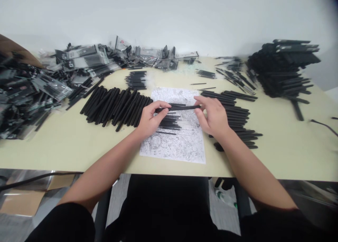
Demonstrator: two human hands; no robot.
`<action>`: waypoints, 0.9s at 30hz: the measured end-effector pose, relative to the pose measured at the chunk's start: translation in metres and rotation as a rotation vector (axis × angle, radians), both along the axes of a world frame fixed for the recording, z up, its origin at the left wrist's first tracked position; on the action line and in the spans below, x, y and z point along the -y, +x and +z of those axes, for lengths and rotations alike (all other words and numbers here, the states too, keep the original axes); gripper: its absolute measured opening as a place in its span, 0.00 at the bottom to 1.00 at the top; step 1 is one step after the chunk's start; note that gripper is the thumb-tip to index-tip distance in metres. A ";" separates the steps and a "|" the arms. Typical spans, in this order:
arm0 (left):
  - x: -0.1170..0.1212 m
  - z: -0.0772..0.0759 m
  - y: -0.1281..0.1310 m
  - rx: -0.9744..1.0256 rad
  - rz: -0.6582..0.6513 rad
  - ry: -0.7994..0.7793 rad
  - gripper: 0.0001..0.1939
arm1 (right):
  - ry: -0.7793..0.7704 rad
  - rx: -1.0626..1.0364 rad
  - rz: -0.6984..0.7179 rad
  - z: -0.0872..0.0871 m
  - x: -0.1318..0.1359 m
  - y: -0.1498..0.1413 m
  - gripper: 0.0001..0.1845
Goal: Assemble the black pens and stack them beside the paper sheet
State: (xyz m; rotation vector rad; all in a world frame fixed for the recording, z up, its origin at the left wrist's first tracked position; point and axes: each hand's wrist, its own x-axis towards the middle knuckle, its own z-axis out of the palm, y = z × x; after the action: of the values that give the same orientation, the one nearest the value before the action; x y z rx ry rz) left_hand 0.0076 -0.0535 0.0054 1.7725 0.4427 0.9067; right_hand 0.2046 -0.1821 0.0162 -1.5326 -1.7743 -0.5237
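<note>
A slim black pen (183, 108) lies level between my two hands, over a scribbled sheet of white paper (179, 154). My left hand (151, 119) pinches its left end between thumb and fingers. At the other end, the thumb and fingertips of my right hand (213, 116) close on the pen. Several thin black refills (170, 123) rest on the paper just below it. To the left of my left hand is a heap of thicker black pens (113, 106). More black pens (239, 112) spread beside and partly under my right hand.
Plastic packets (84, 57) are piled along the wall and down the left side. A tall stack of black pens (281, 68) stands at the back right. Bundles of thin refills (136, 80) lie behind the paper. A thin cable (323, 124) reaches in at the right.
</note>
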 end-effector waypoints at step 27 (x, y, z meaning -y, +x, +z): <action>0.000 -0.001 0.000 0.041 -0.021 -0.004 0.04 | -0.004 -0.006 0.020 -0.001 0.000 -0.003 0.19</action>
State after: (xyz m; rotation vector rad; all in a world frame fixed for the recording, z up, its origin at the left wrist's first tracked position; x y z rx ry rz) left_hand 0.0075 -0.0532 0.0047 1.7488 0.3984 0.9252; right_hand 0.2015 -0.1820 0.0153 -1.5157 -1.7857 -0.5060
